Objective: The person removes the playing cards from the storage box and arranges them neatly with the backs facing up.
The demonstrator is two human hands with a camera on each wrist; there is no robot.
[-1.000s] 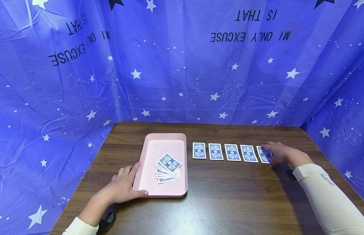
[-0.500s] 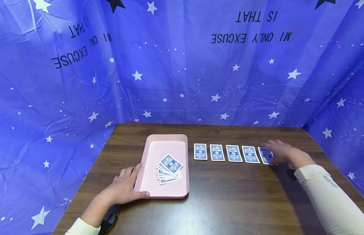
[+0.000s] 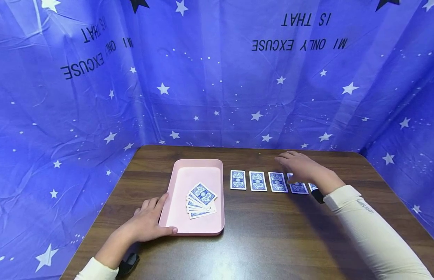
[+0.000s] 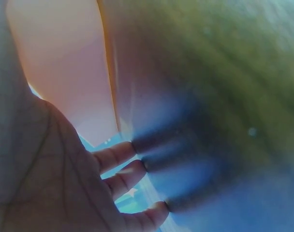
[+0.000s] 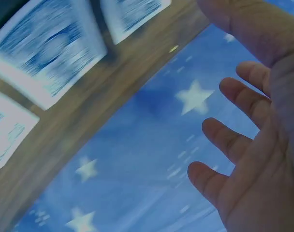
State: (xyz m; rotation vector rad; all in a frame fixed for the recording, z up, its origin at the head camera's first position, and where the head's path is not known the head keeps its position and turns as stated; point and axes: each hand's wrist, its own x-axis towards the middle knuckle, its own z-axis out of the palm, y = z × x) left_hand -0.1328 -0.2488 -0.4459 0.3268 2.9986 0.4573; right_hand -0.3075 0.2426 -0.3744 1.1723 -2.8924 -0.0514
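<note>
My left hand (image 3: 147, 223) rests at the near left corner of a pink tray (image 3: 183, 164), with its thumb on the near rim and its fingers spread along the left wall. A fanned pile of playing cards (image 3: 202, 196) lies face down in the tray. To the right, several blue-backed playing cards lie face down in a spaced row, among them a leftmost card (image 3: 238, 180). My right hand (image 3: 304, 169) is over the right part of this row, partly covering the two rightmost cards. Its fingers (image 5: 231, 137) are apart and hold nothing in the right wrist view.
All of this stands on a brown wooden table (image 3: 252, 241). A blue curtain (image 3: 217, 77) with white stars hangs behind it and along both sides. Below the card row, the wood shows bare toward the near edge.
My right hand has left the rightmost card and moved left to above the fourth card. That rightmost card stays on the table. My left hand keeps its place at the tray.
</note>
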